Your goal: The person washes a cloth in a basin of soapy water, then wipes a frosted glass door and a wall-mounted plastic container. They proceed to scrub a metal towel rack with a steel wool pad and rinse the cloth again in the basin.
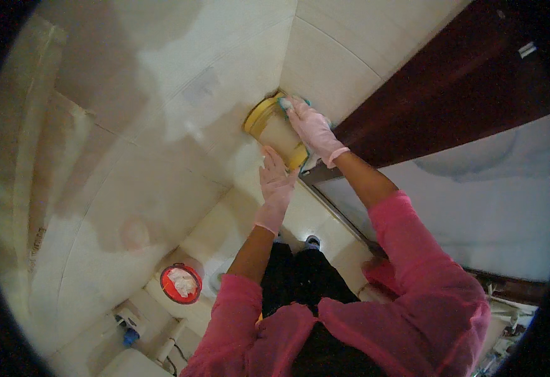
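Observation:
A yellow-edged, pale container-like object (277, 134) is before me, near the corner where two tiled walls meet. Its exact kind is unclear. My left hand (275, 181), in a thin pink glove, holds its near edge, fingers against the pale side and thumb by the lower yellow corner. On the object's right side, my right hand (311, 127), gloved the same way, presses a white cloth with teal edges (309, 162). The cloth shows past the fingertips and below the palm; the rest is hidden under the hand.
A dark brown door frame (444, 85) and a pale panel (482, 188) stand close on the right. A red bin (165, 281) holding white paper is by the left wall. Below it are a blue-ended fitting (131, 336) and a white fixture (131, 364). My shoe (312, 242) rests on the floor.

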Available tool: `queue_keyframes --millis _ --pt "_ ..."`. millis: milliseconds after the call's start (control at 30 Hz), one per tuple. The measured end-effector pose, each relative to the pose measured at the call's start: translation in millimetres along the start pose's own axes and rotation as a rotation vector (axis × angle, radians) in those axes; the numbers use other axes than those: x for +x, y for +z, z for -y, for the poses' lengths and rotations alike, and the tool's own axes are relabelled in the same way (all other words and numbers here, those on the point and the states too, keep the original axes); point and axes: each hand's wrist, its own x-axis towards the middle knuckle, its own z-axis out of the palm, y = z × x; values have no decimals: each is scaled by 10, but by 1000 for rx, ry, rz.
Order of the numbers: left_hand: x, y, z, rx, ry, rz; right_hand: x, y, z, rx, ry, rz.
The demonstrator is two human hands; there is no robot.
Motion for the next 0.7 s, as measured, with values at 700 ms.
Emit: queue_keyframes --millis 700 --pt "17 -339 -263 -198 -42 89 -1464 1313 -1118 776 603 -234"
